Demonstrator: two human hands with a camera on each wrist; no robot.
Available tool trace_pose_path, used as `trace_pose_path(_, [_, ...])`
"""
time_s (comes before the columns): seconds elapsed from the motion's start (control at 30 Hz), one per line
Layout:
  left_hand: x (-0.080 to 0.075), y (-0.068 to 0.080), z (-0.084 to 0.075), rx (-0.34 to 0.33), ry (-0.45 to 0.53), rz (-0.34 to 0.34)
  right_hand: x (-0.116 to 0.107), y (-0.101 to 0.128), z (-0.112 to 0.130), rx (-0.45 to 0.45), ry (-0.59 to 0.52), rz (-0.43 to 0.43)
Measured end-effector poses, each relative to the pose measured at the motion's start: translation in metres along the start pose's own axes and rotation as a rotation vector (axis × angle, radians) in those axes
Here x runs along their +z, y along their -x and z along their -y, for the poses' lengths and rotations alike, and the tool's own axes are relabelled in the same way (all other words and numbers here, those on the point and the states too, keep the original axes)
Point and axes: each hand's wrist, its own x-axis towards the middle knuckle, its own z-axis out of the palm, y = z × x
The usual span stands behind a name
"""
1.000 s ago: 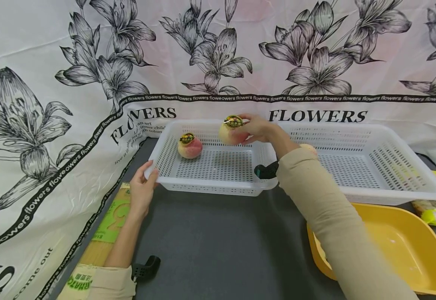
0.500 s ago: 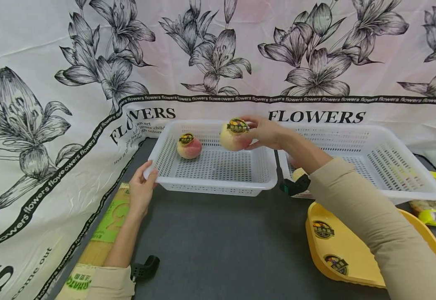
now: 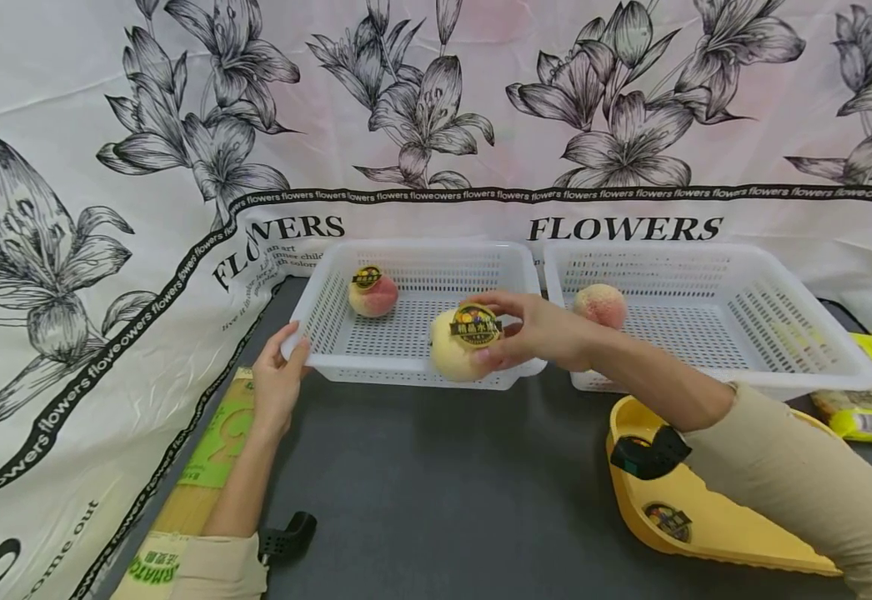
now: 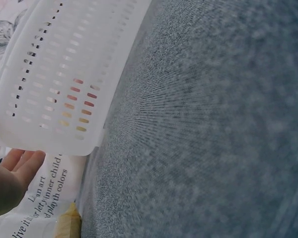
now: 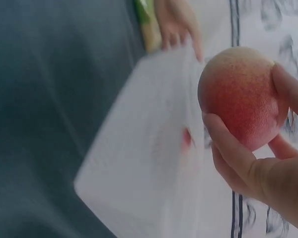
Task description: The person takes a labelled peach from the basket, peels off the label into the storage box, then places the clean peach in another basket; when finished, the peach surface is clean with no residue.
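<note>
Right hand gripping stickered peach above left basket's front edge; left hand clasping its corner; "FLOWERS" behind.

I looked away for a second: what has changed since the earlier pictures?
The right hand, gripping the stickered pink-yellow peach, drew it from the back of the left white plastic basket toward its front rim. The left hand stayed on the basket's corner; the other stickered peach inside lay unmoved.

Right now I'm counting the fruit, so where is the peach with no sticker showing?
In the head view, the bare peach lies alone in the right white basket, near its front left corner, just beyond the right hand.
</note>
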Motion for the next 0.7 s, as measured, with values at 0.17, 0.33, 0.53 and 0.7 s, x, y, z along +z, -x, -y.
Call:
trace_pose_path(0.17, [0.000, 0.000, 0.001, 0.000, -0.008, -0.002, 0.029, 0.023, -0.017, 0.006, -0.020, 0.015])
trace_pose_path(0.33, [0.000, 0.001, 0.000, -0.002, -0.011, 0.008, 0.049, 0.036, -0.044, 0.003, 0.003, 0.035])
trace_pose_path(0.53, [-0.001, 0.002, -0.001, -0.011, 0.003, 0.009, 0.063, 0.044, -0.074, 0.025, 0.027, 0.048])
trace_pose_path(0.7, [-0.001, 0.002, -0.003, -0.016, 0.001, 0.017, 0.068, 0.047, -0.088, 0.054, -0.005, 0.040])
